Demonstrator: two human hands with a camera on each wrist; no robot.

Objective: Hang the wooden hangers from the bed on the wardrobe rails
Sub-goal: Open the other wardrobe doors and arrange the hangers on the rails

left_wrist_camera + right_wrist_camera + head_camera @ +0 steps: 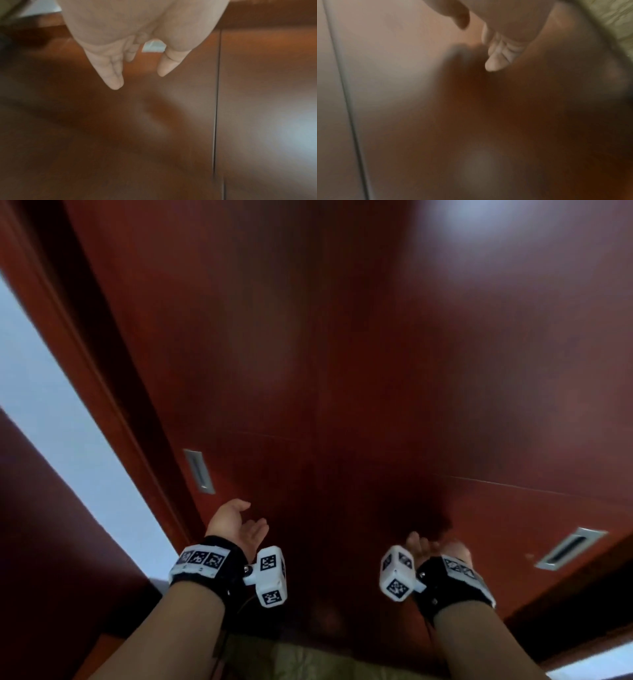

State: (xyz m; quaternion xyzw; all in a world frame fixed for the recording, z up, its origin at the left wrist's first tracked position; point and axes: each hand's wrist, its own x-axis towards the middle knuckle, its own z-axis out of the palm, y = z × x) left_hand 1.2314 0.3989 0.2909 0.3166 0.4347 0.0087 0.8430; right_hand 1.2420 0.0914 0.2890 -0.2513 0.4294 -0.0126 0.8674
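Note:
A dark red wooden wardrobe door [342, 354] fills the head view, and it is closed. My left hand [239, 523] hovers in front of it with relaxed fingers, holding nothing. It lies just below and right of a recessed metal handle [199, 471]. My right hand [433, 546] also hangs empty before the door, left of a second recessed handle [571, 547]. The left wrist view shows loose fingers [113, 75] over the door panel. In the right wrist view the fingers [496, 59] are loose too. No hangers or rails are in view.
A pale wall strip [68, 433] runs along the left of the wardrobe frame. A patterned greenish surface [291, 659] shows at the bottom edge between my forearms. A vertical panel seam [217, 94] crosses the door.

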